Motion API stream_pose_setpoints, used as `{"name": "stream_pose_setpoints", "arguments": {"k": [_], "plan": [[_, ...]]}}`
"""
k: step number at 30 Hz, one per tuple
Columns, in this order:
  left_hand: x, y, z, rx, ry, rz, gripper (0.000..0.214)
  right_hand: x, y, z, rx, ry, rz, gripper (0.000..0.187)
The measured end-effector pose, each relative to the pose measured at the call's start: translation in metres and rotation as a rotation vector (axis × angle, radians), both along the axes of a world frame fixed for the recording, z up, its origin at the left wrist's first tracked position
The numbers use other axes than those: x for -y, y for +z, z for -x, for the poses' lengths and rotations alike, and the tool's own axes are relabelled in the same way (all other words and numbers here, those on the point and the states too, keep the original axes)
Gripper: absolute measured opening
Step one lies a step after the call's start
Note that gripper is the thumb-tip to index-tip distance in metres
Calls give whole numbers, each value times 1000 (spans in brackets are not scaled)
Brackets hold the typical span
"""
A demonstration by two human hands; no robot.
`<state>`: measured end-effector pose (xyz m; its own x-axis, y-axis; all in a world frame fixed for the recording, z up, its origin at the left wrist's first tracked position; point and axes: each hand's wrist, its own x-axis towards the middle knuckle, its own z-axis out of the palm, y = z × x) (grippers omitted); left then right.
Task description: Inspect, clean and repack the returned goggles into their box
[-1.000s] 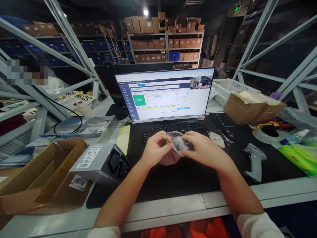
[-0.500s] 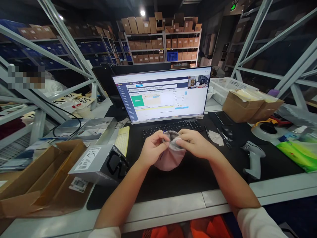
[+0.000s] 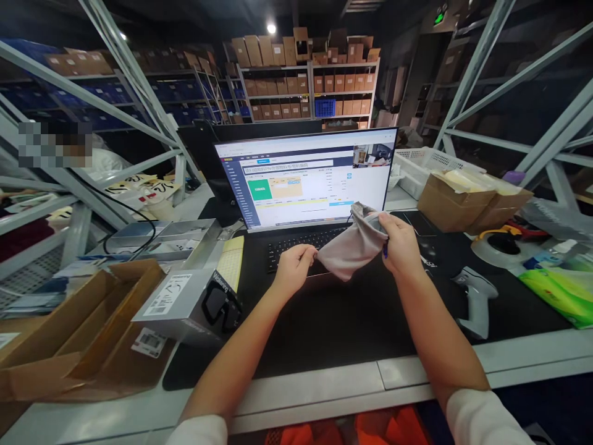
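A grey cloth drawstring pouch [image 3: 354, 247] hangs stretched between my two hands, over the dark desk mat and in front of the keyboard [image 3: 283, 247]. My left hand [image 3: 294, 266] pinches its lower left corner between thumb and fingers. At the upper right, my right hand [image 3: 402, 241] is closed on the pouch near its mouth. The pouch is tilted, its gathered opening raised towards the monitor [image 3: 296, 179]. What it holds, if anything, is hidden.
Left of my arm stand a grey printed box [image 3: 185, 309] and an open cardboard carton [image 3: 88, 346]. To the right lie a barcode scanner [image 3: 475, 303], a tape roll [image 3: 498, 244] and a green packet [image 3: 553, 293]. A person [image 3: 104, 154] is at the far left.
The pouch has gone from upright and rounded, mouth up, to flat and tilted between my hands. My right hand has risen to the right; my left hand has shifted to its corner.
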<state>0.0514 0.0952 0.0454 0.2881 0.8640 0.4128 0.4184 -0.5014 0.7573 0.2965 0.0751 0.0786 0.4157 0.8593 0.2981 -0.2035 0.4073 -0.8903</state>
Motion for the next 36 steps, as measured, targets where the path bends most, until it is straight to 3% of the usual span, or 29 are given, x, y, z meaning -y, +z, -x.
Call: {"name": "stream_pose_setpoints", "arguments": {"k": [3, 8, 15, 23, 30, 33, 36], "plan": [[-3, -5, -2, 33, -9, 43, 36, -8, -2, -7, -77, 19, 14, 35], [0, -12, -11, 270, -113, 217, 42, -11, -5, -8, -156, 91, 37, 34], [0, -12, -10, 359, 35, 121, 42, -17, -6, -17, -251, 19, 47, 39], [-7, 4, -6, 94, 95, 42, 36, -30, -11, -27, -284, -78, -113, 40], [-33, -1, 26, -240, 204, 1, 27, -31, -6, -97, -335, -481, -268, 34], [-39, -6, 26, -348, 222, -56, 19, -30, -6, -117, -359, -525, -280, 34], [-30, -6, 15, -412, 171, -121, 29, -30, -7, -116, -328, -516, -273, 36]]}}
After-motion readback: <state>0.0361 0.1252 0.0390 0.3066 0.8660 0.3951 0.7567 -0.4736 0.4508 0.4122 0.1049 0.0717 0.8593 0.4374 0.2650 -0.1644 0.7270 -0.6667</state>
